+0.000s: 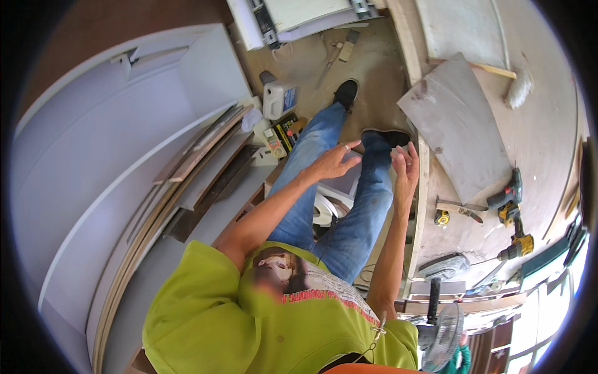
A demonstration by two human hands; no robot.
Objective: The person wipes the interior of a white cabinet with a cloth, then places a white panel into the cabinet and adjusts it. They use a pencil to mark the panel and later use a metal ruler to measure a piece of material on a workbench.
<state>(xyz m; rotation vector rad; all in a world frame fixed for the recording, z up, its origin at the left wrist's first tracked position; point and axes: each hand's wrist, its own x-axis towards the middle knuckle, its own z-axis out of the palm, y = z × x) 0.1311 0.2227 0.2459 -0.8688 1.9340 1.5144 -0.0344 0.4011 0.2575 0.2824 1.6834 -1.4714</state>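
Both my hands are held out over my legs, some way apart. My left hand (pixel 336 163), with a ring on one finger, has its fingers stretched and apart and holds nothing. The fingers of my right hand (pixel 406 165) are slightly bent and spread, with nothing to be seen between them. It is beside the edge of a wooden work table (pixel 430 249), close to a large grey sheet (pixel 464 128) lying there. Below and between the hands, a white roll of strip (pixel 324 210) shows partly between my jeans legs, near a grey-topped box (pixel 342 181).
On the table lie a green-and-black drill (pixel 512 190), a yellow drill (pixel 517 247) and a tape measure (pixel 441 217). A white jug (pixel 274 101) and a yellow-black box (pixel 286 132) stand left of my legs. Boards (pixel 180 181) lean by a white cabinet (pixel 93 143). A fan (pixel 445 336) is behind.
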